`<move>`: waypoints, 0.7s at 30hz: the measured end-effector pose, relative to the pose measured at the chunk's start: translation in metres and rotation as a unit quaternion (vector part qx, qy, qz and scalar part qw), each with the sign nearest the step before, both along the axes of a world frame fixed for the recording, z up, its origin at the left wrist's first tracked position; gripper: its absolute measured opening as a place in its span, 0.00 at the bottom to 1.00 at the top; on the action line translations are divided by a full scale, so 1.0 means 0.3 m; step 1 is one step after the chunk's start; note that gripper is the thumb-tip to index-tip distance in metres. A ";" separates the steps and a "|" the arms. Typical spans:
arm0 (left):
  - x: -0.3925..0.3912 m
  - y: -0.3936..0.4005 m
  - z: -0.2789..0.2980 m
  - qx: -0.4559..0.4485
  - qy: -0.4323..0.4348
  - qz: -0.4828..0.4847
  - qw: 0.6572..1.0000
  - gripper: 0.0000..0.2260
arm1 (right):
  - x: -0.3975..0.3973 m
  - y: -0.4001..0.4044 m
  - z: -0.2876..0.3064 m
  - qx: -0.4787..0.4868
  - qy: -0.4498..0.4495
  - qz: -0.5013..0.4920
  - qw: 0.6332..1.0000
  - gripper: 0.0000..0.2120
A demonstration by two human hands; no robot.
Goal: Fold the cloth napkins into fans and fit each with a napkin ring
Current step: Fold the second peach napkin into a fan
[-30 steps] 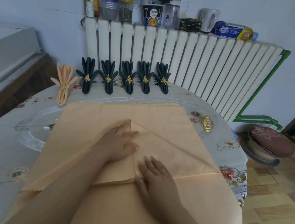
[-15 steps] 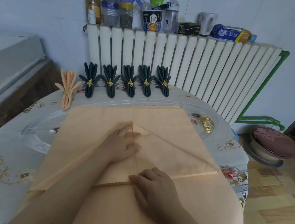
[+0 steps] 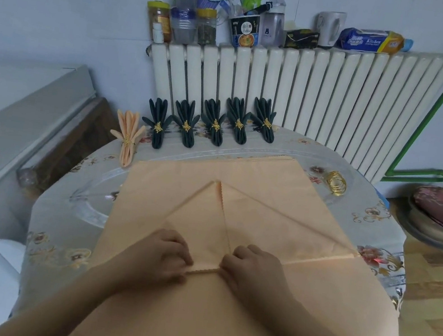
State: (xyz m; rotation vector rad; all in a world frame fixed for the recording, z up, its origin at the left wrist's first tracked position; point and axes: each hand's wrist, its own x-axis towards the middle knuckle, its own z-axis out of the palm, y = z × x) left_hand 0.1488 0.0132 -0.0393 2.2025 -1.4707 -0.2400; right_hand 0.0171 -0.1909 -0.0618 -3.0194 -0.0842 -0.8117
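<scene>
The peach napkin (image 3: 248, 226), folded to a triangle, lies on a peach stack on the worktop (image 3: 376, 224); the left hand (image 3: 160, 255) and right hand (image 3: 249, 270) pinch its near scalloped edge; soft, light cloth that probably slips on the stack, so best gripped at that edge; spare rings (image 3: 336, 182) sit far right.

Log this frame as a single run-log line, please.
step: starting pleat | left hand + right hand: pinching peach napkin near edge | finished fans: six | spare rings: unused
</scene>
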 end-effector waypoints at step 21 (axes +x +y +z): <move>0.132 -0.172 0.268 0.297 -0.159 0.034 0.941 0.11 | 0.031 0.062 0.016 -0.005 -0.037 -0.079 0.996 0.16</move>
